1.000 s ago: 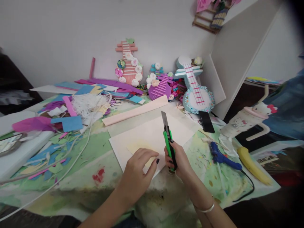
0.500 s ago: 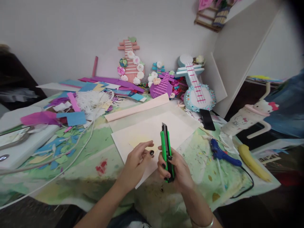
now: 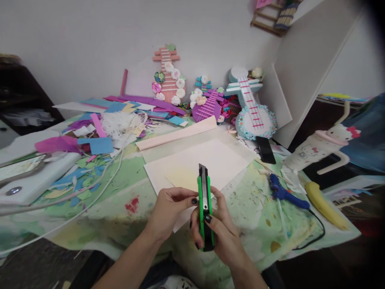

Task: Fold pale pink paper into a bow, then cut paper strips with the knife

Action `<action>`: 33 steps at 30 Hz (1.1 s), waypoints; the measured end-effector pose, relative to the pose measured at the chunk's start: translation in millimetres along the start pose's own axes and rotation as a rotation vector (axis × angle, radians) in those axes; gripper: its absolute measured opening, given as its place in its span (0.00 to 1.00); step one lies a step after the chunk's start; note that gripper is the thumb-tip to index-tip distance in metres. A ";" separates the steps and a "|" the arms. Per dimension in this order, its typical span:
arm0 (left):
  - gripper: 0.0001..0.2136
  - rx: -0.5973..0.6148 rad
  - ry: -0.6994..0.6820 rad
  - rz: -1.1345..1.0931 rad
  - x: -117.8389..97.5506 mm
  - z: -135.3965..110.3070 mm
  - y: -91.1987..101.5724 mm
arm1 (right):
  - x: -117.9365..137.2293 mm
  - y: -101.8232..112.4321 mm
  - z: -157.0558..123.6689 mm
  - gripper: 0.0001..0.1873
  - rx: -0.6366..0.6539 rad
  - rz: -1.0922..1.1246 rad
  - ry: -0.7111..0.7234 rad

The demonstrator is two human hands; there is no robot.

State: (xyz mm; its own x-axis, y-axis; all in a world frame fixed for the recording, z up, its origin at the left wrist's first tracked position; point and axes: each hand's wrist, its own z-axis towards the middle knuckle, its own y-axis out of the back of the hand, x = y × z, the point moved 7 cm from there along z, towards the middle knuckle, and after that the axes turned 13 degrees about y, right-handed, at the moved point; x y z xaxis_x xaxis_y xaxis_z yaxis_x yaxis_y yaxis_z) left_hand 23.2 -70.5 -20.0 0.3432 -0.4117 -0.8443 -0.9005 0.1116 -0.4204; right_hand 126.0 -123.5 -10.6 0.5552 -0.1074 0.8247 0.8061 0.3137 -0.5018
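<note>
A green and black utility knife (image 3: 205, 212) is gripped in my right hand (image 3: 221, 230), blade up, with the thumb lying on its body. My left hand (image 3: 171, 208) is beside the knife, thumb and fingertips pinched close to its left side. Whether something small sits in that pinch, or whether it touches the knife, I cannot tell. Below and beyond both hands lie white sheets (image 3: 231, 156) on the table, with a pale yellow piece (image 3: 180, 177) over them, partly hidden by my left hand. A rolled pale pink sheet (image 3: 177, 133) lies at their far edge.
Paper scraps (image 3: 81, 176) and white shredded strands (image 3: 123, 124) cover the left side, where a white cable (image 3: 102, 208) runs. Decorated instrument models (image 3: 255, 116) stand along the wall. At right are a blue glue gun (image 3: 285, 196), a banana (image 3: 326, 206), a phone (image 3: 266, 150) and a cup (image 3: 313, 148).
My right hand has brought the knife lower and slightly left, standing more upright. My left hand's fingers have come together next to it. The whole view has shifted slightly.
</note>
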 end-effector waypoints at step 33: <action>0.12 -0.252 -1.039 1.193 19.3 -66.1 34.5 | -7.6 36.6 70.2 0.24 0.472 -1.538 0.121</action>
State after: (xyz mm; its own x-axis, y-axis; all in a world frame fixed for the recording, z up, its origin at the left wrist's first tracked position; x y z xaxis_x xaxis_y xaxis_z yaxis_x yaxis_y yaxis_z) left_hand -18.8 -134.4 -28.8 -0.6256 0.5746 -0.5277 -0.7572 -0.2845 0.5880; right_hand 137.0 -45.0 -16.9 -0.6481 -0.6420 0.4096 0.4674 0.0892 0.8795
